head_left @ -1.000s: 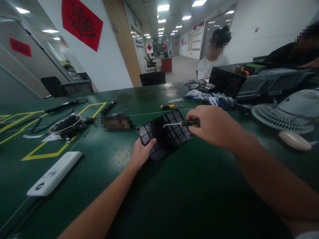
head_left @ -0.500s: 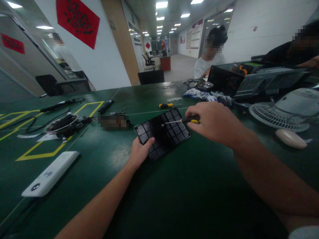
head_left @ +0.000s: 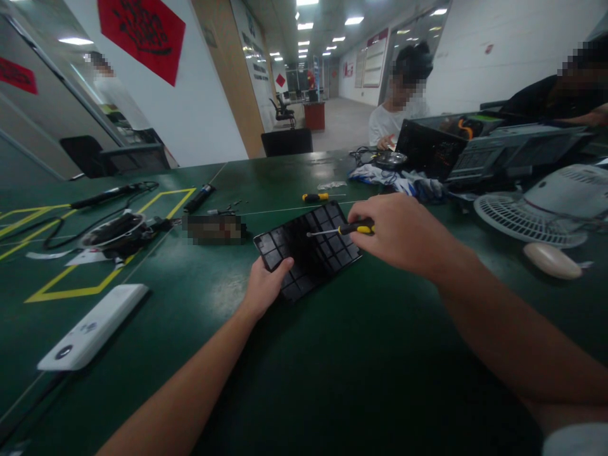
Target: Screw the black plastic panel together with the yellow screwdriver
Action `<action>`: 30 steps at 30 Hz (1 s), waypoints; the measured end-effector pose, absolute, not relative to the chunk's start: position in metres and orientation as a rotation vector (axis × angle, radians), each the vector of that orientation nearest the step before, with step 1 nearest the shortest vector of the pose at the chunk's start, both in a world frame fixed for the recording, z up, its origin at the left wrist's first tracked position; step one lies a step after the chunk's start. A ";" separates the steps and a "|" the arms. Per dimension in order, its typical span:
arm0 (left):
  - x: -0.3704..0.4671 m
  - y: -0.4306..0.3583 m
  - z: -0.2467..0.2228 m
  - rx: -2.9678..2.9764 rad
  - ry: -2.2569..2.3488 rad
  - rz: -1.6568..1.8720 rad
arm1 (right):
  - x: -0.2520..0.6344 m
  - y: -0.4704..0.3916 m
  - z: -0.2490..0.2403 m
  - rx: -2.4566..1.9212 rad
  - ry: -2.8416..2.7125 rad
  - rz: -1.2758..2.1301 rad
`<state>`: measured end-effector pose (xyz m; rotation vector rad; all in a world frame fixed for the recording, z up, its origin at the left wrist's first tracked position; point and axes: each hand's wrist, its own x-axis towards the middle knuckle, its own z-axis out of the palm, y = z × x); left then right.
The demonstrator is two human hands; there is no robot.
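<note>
My left hand (head_left: 266, 285) grips the near left edge of a flat black plastic panel (head_left: 327, 253) with a raised grid, its thumb lying on top. The panel is tilted above the green table. In my right hand (head_left: 396, 231) is a black and yellow screwdriver (head_left: 354, 228), fingers closed round the handle. Its shaft points left, and the tip meets a small round light spot near the middle of the panel; whether that is a screw I cannot tell. A second yellow and black screwdriver (head_left: 315, 197) lies on the table beyond the panel.
On the left are a white power strip (head_left: 95, 326), a cabled device (head_left: 116, 234) and yellow tape. A blurred-out block (head_left: 213, 229) lies behind my left hand. To the right stand a white fan (head_left: 555, 202), a beige mouse (head_left: 552, 260) and an opened computer case (head_left: 494, 155). Other people sit across.
The view has shifted slightly, so everything sits a little differently in the picture. The screwdriver stays on the same spot of the panel, and both hands keep their holds.
</note>
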<state>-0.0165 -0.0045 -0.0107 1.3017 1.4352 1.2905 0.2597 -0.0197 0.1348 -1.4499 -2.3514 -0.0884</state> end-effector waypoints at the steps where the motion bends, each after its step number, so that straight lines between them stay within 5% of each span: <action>1: -0.016 -0.005 -0.011 1.300 1.438 1.292 | 0.259 -0.020 0.135 -1.454 -2.350 -0.095; 15: -0.015 -0.005 -0.010 1.296 1.440 1.298 | 0.254 -0.026 0.138 -1.717 -2.381 -0.080; 30: -0.014 -0.004 -0.010 1.310 1.435 1.293 | 0.274 -0.022 0.147 -1.462 -2.346 -0.238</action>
